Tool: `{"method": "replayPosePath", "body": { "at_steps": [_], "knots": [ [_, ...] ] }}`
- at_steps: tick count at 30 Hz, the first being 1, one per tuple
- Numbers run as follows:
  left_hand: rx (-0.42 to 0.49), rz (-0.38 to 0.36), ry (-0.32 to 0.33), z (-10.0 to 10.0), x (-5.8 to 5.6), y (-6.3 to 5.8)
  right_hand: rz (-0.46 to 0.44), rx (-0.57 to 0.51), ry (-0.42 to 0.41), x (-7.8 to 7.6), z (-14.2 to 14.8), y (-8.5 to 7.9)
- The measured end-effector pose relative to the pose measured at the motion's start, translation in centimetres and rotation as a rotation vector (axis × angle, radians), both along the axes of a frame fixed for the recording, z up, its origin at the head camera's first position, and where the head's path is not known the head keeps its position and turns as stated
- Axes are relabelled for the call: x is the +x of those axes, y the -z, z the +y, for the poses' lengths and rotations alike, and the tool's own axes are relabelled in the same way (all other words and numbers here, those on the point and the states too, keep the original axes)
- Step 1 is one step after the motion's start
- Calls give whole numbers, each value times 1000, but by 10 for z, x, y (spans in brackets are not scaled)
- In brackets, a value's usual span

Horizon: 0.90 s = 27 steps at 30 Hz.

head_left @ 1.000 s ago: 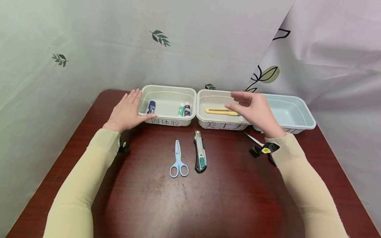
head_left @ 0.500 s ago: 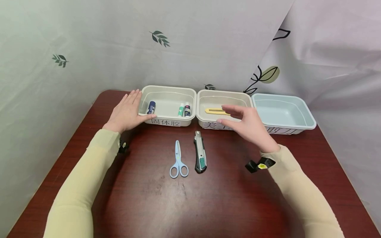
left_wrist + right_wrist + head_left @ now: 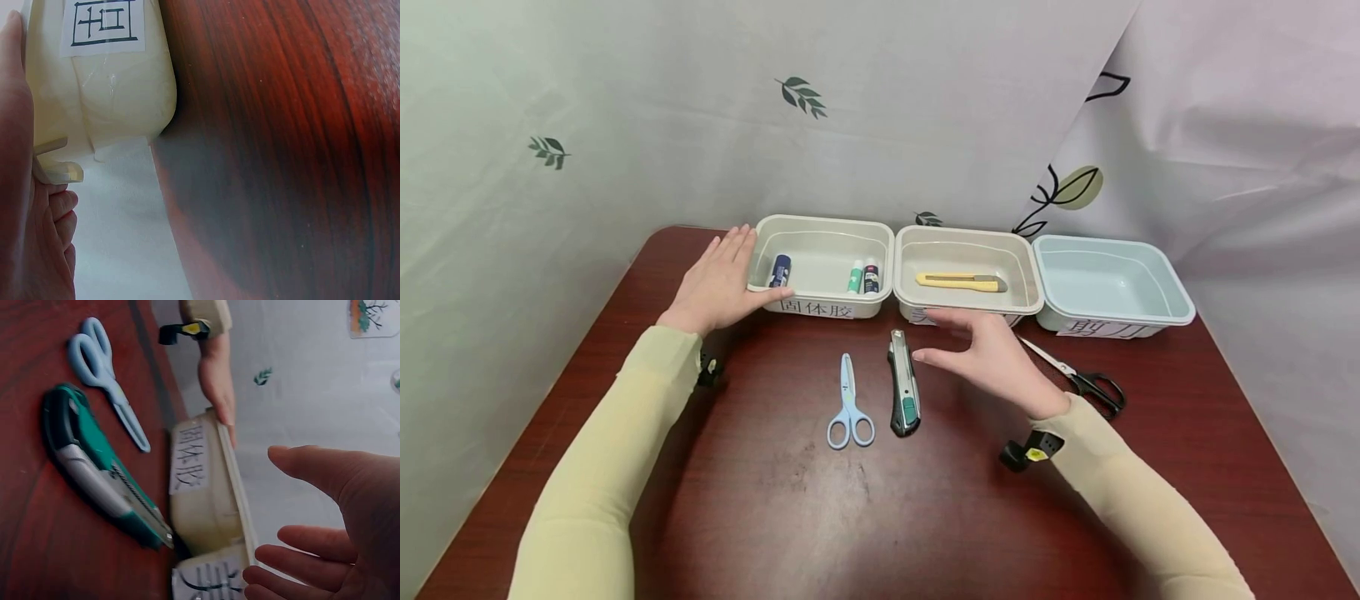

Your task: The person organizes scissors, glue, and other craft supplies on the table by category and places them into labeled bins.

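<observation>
My left hand [image 3: 715, 283] rests with straight fingers on the left rim of the cream bin [image 3: 820, 225], its thumb along the front edge. Inside that bin are a blue glue stick [image 3: 781, 271], a green one [image 3: 856, 277] and a dark one [image 3: 871, 278]. My right hand [image 3: 988, 358] is spread and holds nothing, its thumb tip close to the silver and green utility knife [image 3: 905, 387] on the table. The right wrist view shows this hand's thumb and fingers apart, with the utility knife [image 3: 103, 469] beyond. Blue scissors [image 3: 848, 404] lie left of the knife.
A beige middle bin [image 3: 966, 236] contains a yellow utility knife [image 3: 958, 282]. To its right stands a light blue bin [image 3: 1105, 244]. Black-handled scissors [image 3: 1086, 379] lie on the table in front of it, beside my right forearm. A patterned curtain hangs behind the bins.
My right hand has come from over the middle bin toward me and leftward, down near the utility knife. The black-handled scissors now show more fully. My left hand has stayed put.
</observation>
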<state>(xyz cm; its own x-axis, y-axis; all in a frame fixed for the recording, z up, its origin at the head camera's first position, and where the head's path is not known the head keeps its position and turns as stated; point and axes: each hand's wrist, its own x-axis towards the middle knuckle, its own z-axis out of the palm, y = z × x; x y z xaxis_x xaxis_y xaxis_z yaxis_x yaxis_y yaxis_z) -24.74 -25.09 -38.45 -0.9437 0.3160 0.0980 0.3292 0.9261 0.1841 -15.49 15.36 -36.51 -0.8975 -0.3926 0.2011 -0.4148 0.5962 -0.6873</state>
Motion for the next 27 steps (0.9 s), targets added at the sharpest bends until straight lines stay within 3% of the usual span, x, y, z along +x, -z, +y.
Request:
{"method": "replayPosePath", "body": {
  "at_steps": [7,27],
  "knots": [
    [-3,2,0,0,0,0,-2,65,4,3,-4,13],
    [-4,-1,0,1,0,-1,-85,66,-67,8,-16,39]
  ]
}}
